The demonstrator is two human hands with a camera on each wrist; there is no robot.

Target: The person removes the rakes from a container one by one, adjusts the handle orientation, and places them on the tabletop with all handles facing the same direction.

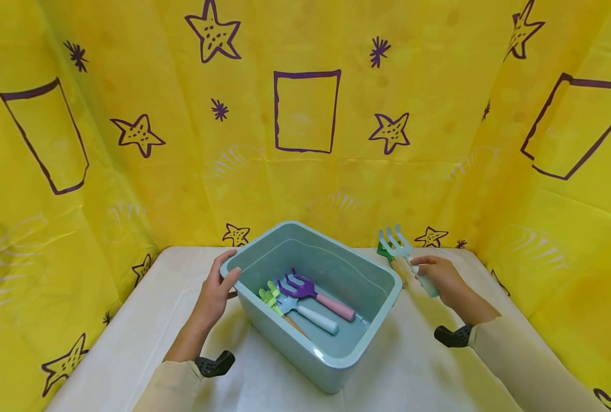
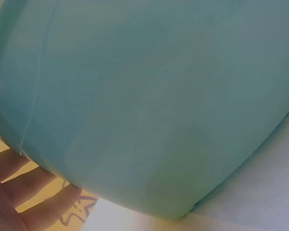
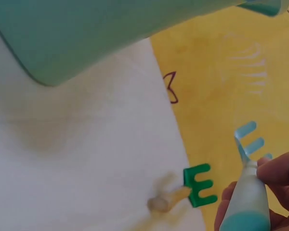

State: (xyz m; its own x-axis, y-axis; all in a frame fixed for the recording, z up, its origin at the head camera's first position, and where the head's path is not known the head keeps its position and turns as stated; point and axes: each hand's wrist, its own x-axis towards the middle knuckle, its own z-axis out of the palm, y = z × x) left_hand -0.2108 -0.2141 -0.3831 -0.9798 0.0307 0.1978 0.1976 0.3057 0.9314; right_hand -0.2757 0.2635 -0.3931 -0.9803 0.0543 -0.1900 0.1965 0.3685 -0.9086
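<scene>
A light blue-green plastic bin (image 1: pixel 280 332) stands at an angle on the table. My left hand (image 1: pixel 210 297) grips its left corner, thumb over the rim and fingers (image 2: pixel 50 207) against the outside. My right hand (image 1: pixel 443 280), right of the bin, holds a light blue hand fork (image 1: pixel 398 249) by its handle, tines pointing up and away. Behind and below that fork lies a green hand fork (image 3: pixel 197 185) with a wooden handle. Inside the bin lie a purple hand fork (image 1: pixel 300 287) with a pink handle, a light blue one (image 1: pixel 316 319) and a lime green tool (image 1: pixel 270 296) with a wooden handle.
The white-covered table (image 1: pixel 130 320) carries the bin. Yellow patterned sheets (image 1: pixel 305 189) hang at the back and on both sides, meeting the table's edges. A black wrist device (image 1: pixel 215 364) sits on each forearm.
</scene>
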